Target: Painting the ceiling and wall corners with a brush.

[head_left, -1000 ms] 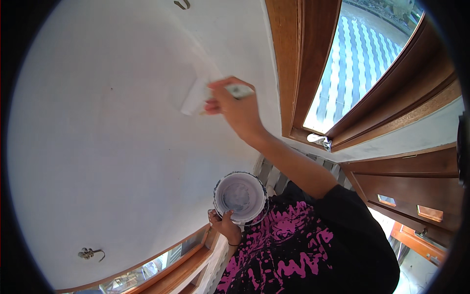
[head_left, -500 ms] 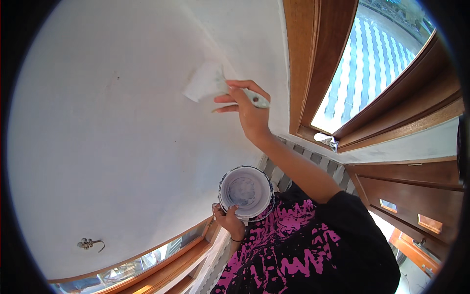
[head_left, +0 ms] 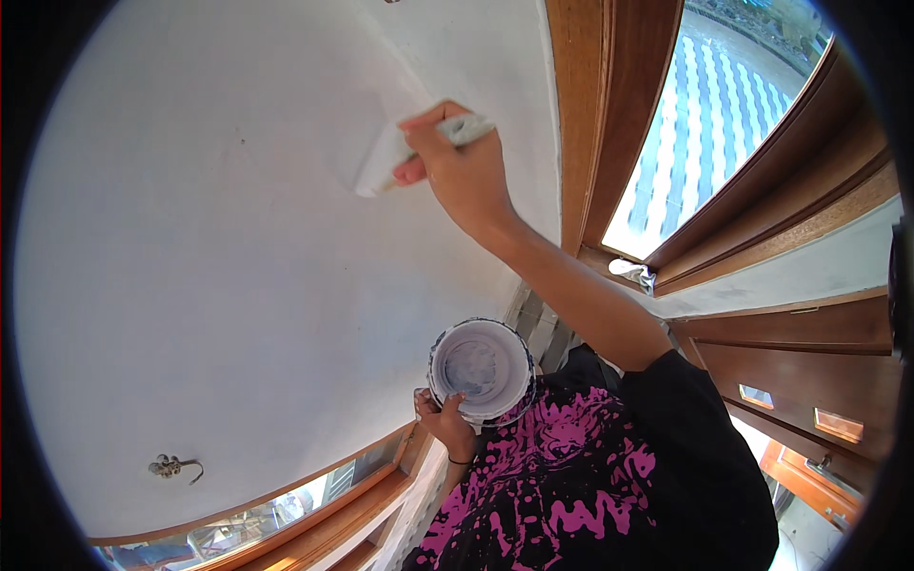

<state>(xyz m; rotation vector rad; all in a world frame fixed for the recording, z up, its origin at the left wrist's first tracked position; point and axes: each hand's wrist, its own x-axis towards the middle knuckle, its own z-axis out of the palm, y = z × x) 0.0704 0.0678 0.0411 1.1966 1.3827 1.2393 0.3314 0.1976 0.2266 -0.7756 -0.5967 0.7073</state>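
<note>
Wall [head_left: 209, 285]: left and centre of frame. Brush [head_left: 383, 160]: upper centre, in right hand [head_left: 462, 167], before the wall. Bucket [head_left: 520, 366]: lower centre, in left hand [head_left: 447, 425]; paint [head_left: 469, 366] inside. Hook [head_left: 171, 466]: lower left, on the wall. Window [head_left: 709, 124]: upper right; cloth [head_left: 632, 274] at its bottom corner. Door [head_left: 790, 376]: lower right, below the window.

And here's the brush [head_left: 379, 164], broad and white, slanting across the picture, bristles down to the left at the pale wall [head_left: 238, 247], whitish handle rising to the right! Those bristles are blurred, so firm contact is hard to call. Below it, well apart, sits the bucket [head_left: 523, 360]: round, white, open-topped, mouth facing up, dark smears around its rim, and whitish paint [head_left: 472, 367] lying low inside!
</note>
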